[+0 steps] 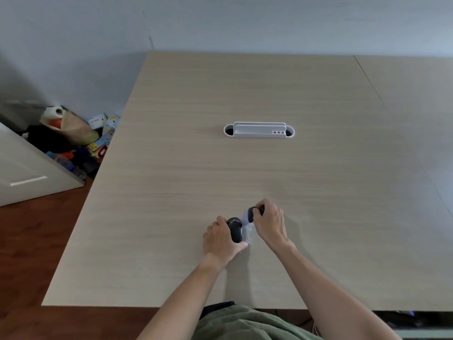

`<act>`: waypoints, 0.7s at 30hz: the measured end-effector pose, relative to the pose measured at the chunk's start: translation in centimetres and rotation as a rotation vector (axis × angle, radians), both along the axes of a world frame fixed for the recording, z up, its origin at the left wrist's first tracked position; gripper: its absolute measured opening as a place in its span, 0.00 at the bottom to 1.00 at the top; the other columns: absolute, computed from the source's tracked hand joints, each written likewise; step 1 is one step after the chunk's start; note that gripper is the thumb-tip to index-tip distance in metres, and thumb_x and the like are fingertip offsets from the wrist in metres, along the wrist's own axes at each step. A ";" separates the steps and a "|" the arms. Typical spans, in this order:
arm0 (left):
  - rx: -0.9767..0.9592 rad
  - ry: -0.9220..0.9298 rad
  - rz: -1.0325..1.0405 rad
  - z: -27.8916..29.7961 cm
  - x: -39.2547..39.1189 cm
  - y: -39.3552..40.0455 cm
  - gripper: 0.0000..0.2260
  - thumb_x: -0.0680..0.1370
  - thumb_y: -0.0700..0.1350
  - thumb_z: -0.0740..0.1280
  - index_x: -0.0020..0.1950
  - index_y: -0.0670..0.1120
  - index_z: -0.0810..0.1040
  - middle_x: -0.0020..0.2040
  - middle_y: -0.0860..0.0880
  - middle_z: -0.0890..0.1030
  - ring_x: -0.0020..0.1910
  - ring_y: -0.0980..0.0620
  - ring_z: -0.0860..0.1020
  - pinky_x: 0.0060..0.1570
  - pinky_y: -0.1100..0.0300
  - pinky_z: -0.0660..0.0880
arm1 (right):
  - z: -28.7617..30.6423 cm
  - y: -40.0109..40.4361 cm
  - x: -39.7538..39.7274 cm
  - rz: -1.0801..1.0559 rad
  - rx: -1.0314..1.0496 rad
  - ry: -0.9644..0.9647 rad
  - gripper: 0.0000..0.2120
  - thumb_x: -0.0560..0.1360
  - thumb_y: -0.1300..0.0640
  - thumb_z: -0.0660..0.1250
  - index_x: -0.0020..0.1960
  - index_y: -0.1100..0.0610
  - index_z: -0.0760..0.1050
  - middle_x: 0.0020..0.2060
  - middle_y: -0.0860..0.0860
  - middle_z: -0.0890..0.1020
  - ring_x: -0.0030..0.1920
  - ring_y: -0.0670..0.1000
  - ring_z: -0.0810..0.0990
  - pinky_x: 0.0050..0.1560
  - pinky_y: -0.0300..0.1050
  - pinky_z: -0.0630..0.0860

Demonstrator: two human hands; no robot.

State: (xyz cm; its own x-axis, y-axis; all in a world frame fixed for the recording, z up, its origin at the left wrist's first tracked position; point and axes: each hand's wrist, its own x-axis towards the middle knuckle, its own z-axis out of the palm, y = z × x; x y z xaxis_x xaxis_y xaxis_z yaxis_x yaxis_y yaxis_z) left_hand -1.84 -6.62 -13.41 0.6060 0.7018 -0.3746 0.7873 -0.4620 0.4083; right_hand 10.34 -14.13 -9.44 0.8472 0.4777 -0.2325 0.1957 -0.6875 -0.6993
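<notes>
The left hand [221,238] is curling round a black rounded body [234,230], bracing it close to the pale wooden worktop [171,192], so the right hand [270,223], pinching a smaller dark piece [252,212] just beside it, can seemingly pull them apart.

the light is soft, even and a little dim. faint shadows lie on the table [269,99] just right of the left hand [220,238] and the right hand [269,225]. the wide lens curves the table edges. the dark object [235,230] and the small dark piece [252,213] they hold look slightly blurred.
</notes>
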 end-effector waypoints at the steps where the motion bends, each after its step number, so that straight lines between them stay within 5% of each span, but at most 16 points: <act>1: -0.015 -0.019 0.027 -0.1 0.0 -0.1 0.35 0.61 0.63 0.75 0.57 0.44 0.66 0.54 0.48 0.77 0.53 0.46 0.76 0.52 0.54 0.74 | 0.2 0.0 0.0 0.014 0.032 0.022 0.06 0.73 0.64 0.61 0.44 0.61 0.77 0.38 0.51 0.82 0.40 0.52 0.77 0.36 0.42 0.72; 6: -0.034 -0.088 -0.003 0.2 -0.2 0.6 0.35 0.60 0.55 0.78 0.57 0.45 0.63 0.51 0.48 0.77 0.51 0.45 0.78 0.47 0.56 0.74 | 0.2 0.1 -0.1 0.252 0.019 0.243 0.05 0.71 0.63 0.66 0.43 0.59 0.81 0.39 0.49 0.83 0.40 0.46 0.78 0.34 0.29 0.69; 11: 0.015 -0.085 -0.056 0.5 -0.5 0.9 0.42 0.60 0.54 0.80 0.65 0.43 0.62 0.55 0.46 0.78 0.54 0.44 0.78 0.53 0.55 0.75 | -0.2 0.2 0.3 0.027 -0.068 0.005 0.06 0.73 0.64 0.61 0.42 0.62 0.77 0.37 0.54 0.81 0.40 0.56 0.78 0.38 0.49 0.74; 17: -0.019 -0.112 -0.032 0.5 -0.8 0.8 0.45 0.59 0.54 0.81 0.67 0.44 0.59 0.54 0.45 0.79 0.55 0.44 0.78 0.55 0.55 0.75 | 0.6 1.7 -0.3 0.297 -0.007 0.213 0.05 0.71 0.62 0.66 0.42 0.60 0.82 0.41 0.53 0.84 0.43 0.50 0.80 0.39 0.38 0.73; 21: -0.021 -0.109 -0.051 0.7 -0.8 0.9 0.47 0.59 0.54 0.81 0.68 0.44 0.58 0.55 0.46 0.80 0.57 0.45 0.78 0.55 0.56 0.74 | -0.4 1.9 0.2 0.248 -0.091 0.097 0.05 0.73 0.63 0.64 0.42 0.61 0.79 0.40 0.55 0.83 0.42 0.55 0.79 0.41 0.45 0.73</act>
